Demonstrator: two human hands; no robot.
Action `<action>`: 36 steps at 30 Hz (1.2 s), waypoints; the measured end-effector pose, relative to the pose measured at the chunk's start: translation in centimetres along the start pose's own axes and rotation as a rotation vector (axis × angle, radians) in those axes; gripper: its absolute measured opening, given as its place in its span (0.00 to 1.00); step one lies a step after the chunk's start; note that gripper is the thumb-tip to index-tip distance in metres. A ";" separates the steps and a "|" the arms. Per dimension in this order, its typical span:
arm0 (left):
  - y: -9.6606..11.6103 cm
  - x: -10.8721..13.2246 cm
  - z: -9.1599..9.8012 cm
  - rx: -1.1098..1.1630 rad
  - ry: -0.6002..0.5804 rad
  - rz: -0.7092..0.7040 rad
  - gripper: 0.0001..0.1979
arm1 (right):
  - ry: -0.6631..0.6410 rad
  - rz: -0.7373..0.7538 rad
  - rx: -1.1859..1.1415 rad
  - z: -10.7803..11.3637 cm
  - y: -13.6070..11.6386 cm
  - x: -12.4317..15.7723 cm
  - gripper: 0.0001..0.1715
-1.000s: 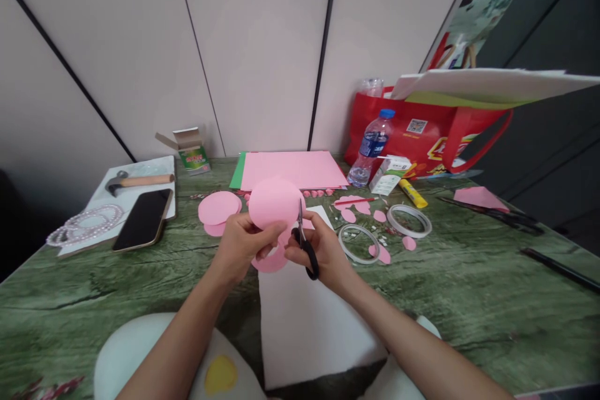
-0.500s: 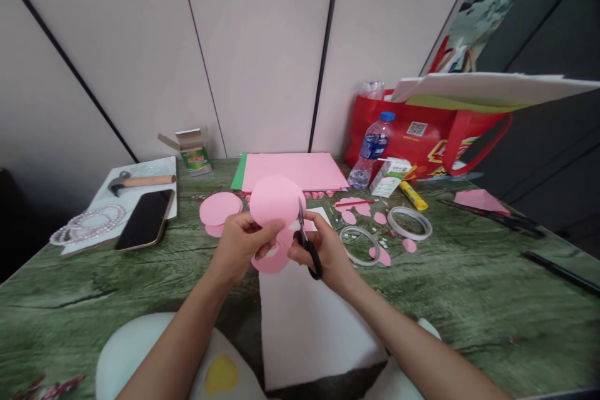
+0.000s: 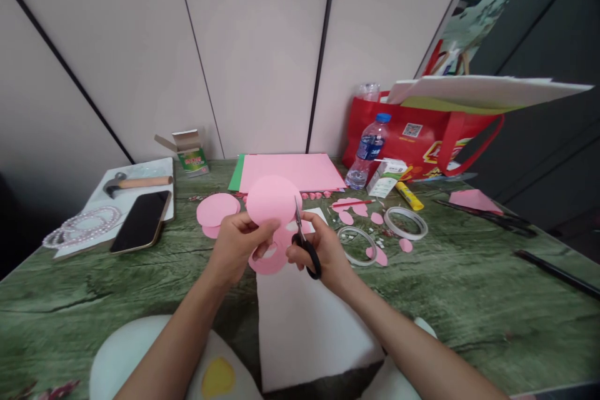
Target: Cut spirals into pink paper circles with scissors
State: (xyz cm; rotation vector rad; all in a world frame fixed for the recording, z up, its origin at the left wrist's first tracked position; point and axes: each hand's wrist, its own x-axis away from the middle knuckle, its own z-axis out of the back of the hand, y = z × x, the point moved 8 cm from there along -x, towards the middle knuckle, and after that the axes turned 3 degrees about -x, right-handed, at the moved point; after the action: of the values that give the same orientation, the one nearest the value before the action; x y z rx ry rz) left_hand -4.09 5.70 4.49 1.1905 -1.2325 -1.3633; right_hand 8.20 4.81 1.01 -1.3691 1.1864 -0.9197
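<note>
My left hand (image 3: pixel 237 244) is closed, pinching a pink paper circle (image 3: pixel 273 199) held upright above the table. A curled pink offcut strip (image 3: pixel 267 259) hangs below it. My right hand (image 3: pixel 323 250) grips black-handled scissors (image 3: pixel 304 244), whose blades point up against the circle's right edge. Under both hands lies a white sheet (image 3: pixel 304 319) on the green wood-grain table (image 3: pixel 469 287).
Pink circles (image 3: pixel 216 209), a phone (image 3: pixel 141 220), a hammer (image 3: pixel 134 183), beads (image 3: pixel 82 225) and a small box (image 3: pixel 190 153) lie to the left. Behind lie pink paper sheets (image 3: pixel 290 170). To the right are tape rings (image 3: pixel 405 222), pink petals, a glue stick (image 3: pixel 409 195), a water bottle (image 3: pixel 366 151) and a red bag (image 3: pixel 422 134).
Both hands stay together on the circle. The scissors have shifted slightly along its edge and the hanging strip has curled a little lower.
</note>
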 end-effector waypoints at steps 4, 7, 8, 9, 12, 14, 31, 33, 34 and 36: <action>-0.1 0.0 -0.4 0.057 -0.044 0.020 0.11 | -0.009 0.004 0.007 -0.2 -0.1 0.1 0.28; -0.2 0.1 -0.6 0.054 -0.061 0.038 0.12 | -0.048 0.003 0.003 -0.6 0.2 0.1 0.30; -0.3 0.1 -0.5 0.033 -0.045 0.039 0.13 | -0.059 0.002 0.003 -0.7 0.3 0.1 0.30; -0.3 0.1 -0.4 0.008 -0.022 0.040 0.14 | -0.064 -0.001 0.004 -0.8 0.3 0.1 0.31; -0.3 0.2 0.0 -0.056 0.035 0.050 0.17 | -0.057 -0.017 -0.007 -0.8 0.4 0.1 0.33; -0.4 0.2 0.1 -0.091 0.044 0.058 0.17 | -0.058 -0.018 -0.035 -0.9 0.3 0.1 0.33; -0.6 0.1 -0.1 -0.141 0.022 0.046 0.16 | -0.062 0.042 -0.089 -0.6 -0.1 -0.1 0.32; -0.7 0.1 -0.1 -0.143 0.025 0.047 0.16 | -0.062 0.031 -0.095 -0.6 -0.1 -0.1 0.32; -0.6 0.1 -0.1 -0.138 0.026 0.045 0.16 | -0.063 0.027 -0.097 -0.6 -0.2 -0.1 0.33; -0.5 0.1 0.0 -0.130 0.028 0.036 0.16 | -0.064 0.023 -0.102 -0.7 -0.2 0.0 0.33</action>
State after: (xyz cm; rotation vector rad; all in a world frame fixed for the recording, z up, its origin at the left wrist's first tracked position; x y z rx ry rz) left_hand -4.10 5.65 3.97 1.0882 -1.1234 -1.3740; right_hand 7.58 4.66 1.35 -1.4530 1.2119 -0.8024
